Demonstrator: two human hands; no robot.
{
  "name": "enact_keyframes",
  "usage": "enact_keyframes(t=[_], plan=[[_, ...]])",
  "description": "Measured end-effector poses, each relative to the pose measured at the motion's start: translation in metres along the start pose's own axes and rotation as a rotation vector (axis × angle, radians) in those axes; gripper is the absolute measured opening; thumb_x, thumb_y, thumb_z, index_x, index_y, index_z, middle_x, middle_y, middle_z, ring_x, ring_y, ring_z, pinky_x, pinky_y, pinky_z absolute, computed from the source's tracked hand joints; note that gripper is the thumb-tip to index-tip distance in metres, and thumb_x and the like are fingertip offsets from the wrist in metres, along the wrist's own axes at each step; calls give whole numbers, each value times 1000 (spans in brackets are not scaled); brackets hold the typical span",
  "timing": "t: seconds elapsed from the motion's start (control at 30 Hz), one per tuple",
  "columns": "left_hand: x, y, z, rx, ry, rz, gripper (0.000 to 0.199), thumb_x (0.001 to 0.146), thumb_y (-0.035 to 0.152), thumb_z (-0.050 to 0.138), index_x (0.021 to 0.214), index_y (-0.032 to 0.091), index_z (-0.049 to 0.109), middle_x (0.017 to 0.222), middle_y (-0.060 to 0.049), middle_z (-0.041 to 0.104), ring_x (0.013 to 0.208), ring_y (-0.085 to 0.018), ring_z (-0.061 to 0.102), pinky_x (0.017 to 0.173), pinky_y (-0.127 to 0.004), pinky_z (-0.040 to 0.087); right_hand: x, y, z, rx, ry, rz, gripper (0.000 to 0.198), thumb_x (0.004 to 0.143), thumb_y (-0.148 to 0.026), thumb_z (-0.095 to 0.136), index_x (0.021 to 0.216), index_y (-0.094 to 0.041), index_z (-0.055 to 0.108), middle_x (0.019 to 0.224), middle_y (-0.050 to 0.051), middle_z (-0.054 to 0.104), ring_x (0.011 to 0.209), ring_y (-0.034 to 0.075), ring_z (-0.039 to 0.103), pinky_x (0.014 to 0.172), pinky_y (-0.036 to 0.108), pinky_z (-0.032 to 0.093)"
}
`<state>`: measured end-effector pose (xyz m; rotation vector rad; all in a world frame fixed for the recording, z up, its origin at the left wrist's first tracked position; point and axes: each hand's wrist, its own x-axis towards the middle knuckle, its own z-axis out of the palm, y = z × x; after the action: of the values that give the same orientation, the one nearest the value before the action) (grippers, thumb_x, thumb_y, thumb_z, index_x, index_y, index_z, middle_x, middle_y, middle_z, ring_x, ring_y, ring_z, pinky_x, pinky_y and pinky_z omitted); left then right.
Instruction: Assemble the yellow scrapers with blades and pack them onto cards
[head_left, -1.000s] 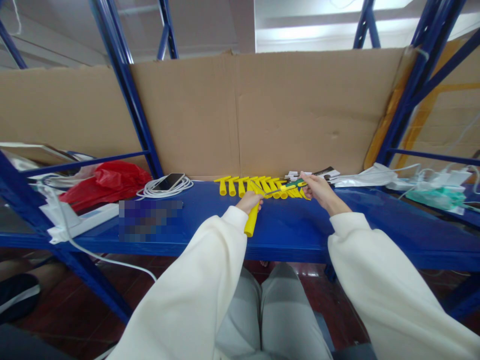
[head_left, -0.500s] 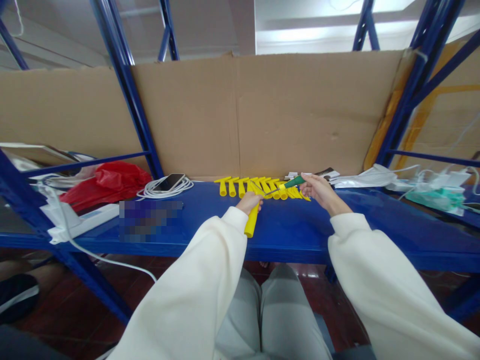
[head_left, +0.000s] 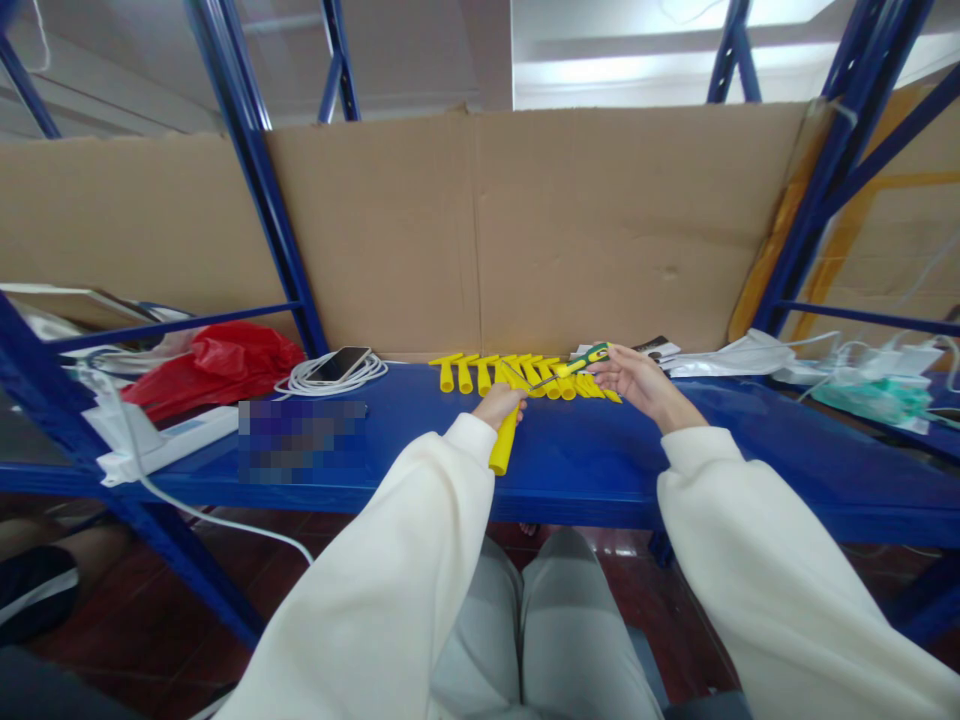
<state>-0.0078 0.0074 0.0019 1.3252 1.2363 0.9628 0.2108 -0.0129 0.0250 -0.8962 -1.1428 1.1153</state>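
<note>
In the middle of the head view my left hand is closed around a yellow piece with a round, tube-like handle, which points down toward me. My right hand has its fingertips at the back end of a green and yellow screwdriver. The screwdriver's thin shaft slopes down to the left and meets the yellow piece beside my left fingers; the exact contact of its tip is too small to make out. Behind my hands several similar yellow pieces lie in a row.
A blue shelf bears everything, with a cardboard panel behind it. To the left are a phone on a coiled white cable, a red bag and a white power strip. White packaging lies right.
My right fingers have shifted on the screwdriver handle, which has turned and shows more of its yellow side. My left hand and the yellow piece have stayed in place.
</note>
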Motion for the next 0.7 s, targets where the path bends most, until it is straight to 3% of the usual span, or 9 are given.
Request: enact_keyframes(t=[0.17, 0.27, 0.43, 0.7], plan=[[1, 0, 0, -5, 24, 11, 15, 83, 8, 59, 77, 19, 49, 50, 8, 44, 38, -6, 39, 41, -19, 31, 8, 9, -6, -84, 62, -73, 33, 78, -42, 80, 73, -20, 56, 50, -4, 58, 37, 8, 48, 37, 18, 39], [1, 0, 0, 3, 23, 12, 13, 84, 8, 56, 79, 18, 50, 49, 8, 44, 38, -7, 39, 41, -19, 32, 14, 14, -9, -132, 103, -105, 42, 73, -50, 82, 70, -20, 54, 49, -4, 55, 36, 7, 46, 35, 18, 36], [1, 0, 0, 18, 9, 12, 7, 85, 12, 58, 85, 17, 54, 49, 8, 43, 38, -7, 38, 40, -19, 31, 16, 18, -13, -192, 133, -105, 45, 72, -58, 80, 78, -19, 59, 44, -5, 53, 32, 7, 42, 32, 18, 30], [2, 0, -1, 29, 10, 3, 10, 86, 8, 54, 89, 17, 55, 50, 9, 43, 38, -7, 39, 42, -19, 33, 11, 10, -13, -19, -67, -78, 28, 76, -38, 81, 90, -20, 66, 61, 0, 66, 47, 10, 57, 46, 21, 47]])
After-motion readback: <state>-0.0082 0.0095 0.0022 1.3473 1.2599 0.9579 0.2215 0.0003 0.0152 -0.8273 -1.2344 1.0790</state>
